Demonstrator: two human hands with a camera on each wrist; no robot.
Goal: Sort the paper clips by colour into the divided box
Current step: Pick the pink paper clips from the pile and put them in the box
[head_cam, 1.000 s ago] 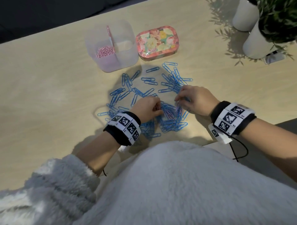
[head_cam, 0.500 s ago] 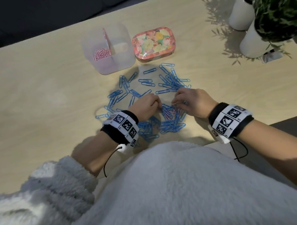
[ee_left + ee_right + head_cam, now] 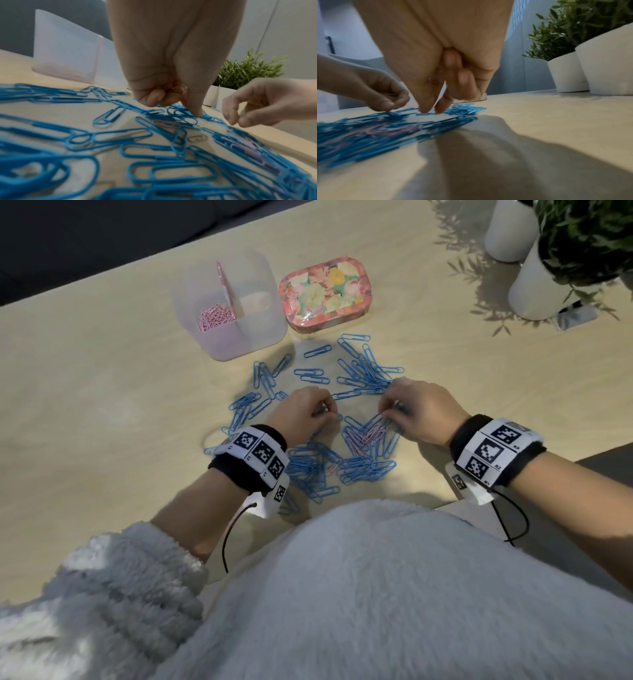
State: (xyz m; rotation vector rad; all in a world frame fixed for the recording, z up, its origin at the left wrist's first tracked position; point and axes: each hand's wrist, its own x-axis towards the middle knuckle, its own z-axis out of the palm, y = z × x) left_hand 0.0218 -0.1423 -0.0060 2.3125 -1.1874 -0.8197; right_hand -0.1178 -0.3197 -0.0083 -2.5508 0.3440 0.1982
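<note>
Many blue clips [image 3: 346,419] litter your tabletop [image 3: 102,405]; pink clips [image 3: 215,316] sit in the box [image 3: 229,302], left compartment. Left wrist: your left hand [image 3: 164,75], fingers curled, thumb pressing clips. Right wrist: your right hand [image 3: 440,81] pinches at a blue clip.

Blue paper clips [image 3: 363,371] spread over a pale wooden table [image 3: 102,405], a few pink paper clips [image 3: 368,433] mixed among them.

A translucent, frosted divided box [image 3: 229,299] with a pink divider holds a heap of pink clips [image 3: 214,316] in its left compartment. Just beside it lies a tin [image 3: 325,294] with a coral-pink rim and a floral pattern of yellow, cream and pink blooms on green. Two white pots [image 3: 534,289] carry green foliage. Both wrists wear black bands [image 3: 479,453] faced with white panels printed in black square code patterns. The person's fleece sleeve [image 3: 113,594] is pale grey-white, and a dark strip runs behind the table's far edge.
</note>
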